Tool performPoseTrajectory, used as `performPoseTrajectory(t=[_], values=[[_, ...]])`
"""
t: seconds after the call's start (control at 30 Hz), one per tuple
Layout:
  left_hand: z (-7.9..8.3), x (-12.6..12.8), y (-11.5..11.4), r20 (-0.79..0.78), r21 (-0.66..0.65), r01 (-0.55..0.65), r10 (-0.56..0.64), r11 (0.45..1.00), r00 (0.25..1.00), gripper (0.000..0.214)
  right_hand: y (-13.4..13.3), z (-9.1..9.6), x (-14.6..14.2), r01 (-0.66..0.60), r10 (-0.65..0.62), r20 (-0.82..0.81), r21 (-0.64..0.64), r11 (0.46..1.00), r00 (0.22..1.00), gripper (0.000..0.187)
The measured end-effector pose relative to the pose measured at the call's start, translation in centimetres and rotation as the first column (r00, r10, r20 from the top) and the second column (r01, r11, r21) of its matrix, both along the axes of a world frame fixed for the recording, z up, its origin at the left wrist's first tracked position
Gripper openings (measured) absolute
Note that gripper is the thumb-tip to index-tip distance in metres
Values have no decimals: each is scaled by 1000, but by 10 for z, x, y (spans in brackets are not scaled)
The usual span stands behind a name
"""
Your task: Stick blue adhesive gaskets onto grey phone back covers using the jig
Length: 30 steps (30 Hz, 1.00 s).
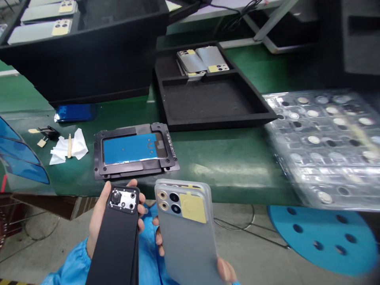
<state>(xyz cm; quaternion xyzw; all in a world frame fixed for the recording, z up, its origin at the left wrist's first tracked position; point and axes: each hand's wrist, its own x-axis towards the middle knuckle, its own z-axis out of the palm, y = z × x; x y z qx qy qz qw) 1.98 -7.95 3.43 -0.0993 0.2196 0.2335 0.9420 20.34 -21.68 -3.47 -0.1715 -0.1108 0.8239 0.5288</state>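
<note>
Nearest to you, your right hand (pixel 225 270) grips the grey back cover (pixel 190 241), and your left hand (pixel 99 221) is closed around the black fixture (pixel 118 241), both on the near side of the green table (pixel 225 158).

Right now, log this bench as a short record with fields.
left hand: holds black block, metal camera plate at its top
right hand: holds grey back cover, yellow sticker beside its lenses
bench: green
in front of hands: black jig with blue film
behind jig: black foam tray, covers in its far compartment
far right: clear blister tray, blurred
far left: white wipe
</note>
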Motion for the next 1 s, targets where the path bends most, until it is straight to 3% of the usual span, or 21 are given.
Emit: performPoseTrajectory(t=[0.47, 0.7, 0.87, 1.0], values=[[-8, -4, 0, -43, -76, 56, -60, 995, 997, 37, -4, -8, -14, 66, -60, 79, -76, 995, 995, 92], [-15, -4, -3, 48, 10, 138, -138, 990, 989, 38, -7, -18, -17, 112, -101, 126, -88, 990, 987, 102], [-16, -2, -5, 47, 50, 162, -164, 985, 985, 43, -3, -12, -10, 0, 4, 102, -34, 999, 995, 91], [-14, -1, -6, 56, 68, 163, -167, 984, 984, 43, -2, -6, -9, 34, -24, 136, -74, 997, 990, 93]])
